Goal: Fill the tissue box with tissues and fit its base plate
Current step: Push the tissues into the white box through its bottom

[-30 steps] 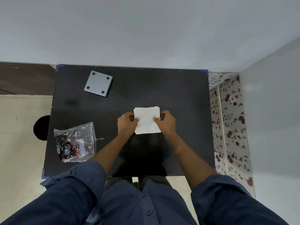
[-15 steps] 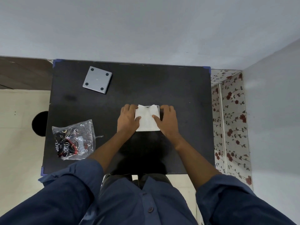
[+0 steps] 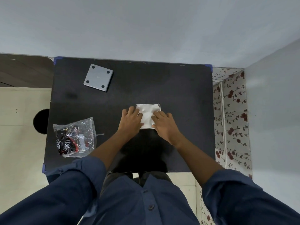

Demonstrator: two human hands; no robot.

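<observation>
Square white open-bottomed tissue box [image 3: 156, 106] near centre of black table [image 3: 178, 88], white tissues [image 3: 147, 116] inside. Left hand [image 3: 131, 121] and right hand [image 3: 164, 124] flat, fingers spread, pressing tissues. Grey square base plate [image 3: 98, 77] near far-left corner; clear plastic bag [image 3: 75, 137] by left edge.

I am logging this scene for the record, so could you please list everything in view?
table: one, black, centre, blue tape at the corners
tissue box: one, pale rim, table centre, open side up
tissues: white wad, inside the box
base plate: one, grey with four dark dots, far left of the table
plastic bag: one, clear with dark contents, near left
left hand: pressing the tissues
right hand: pressing the tissues
</observation>
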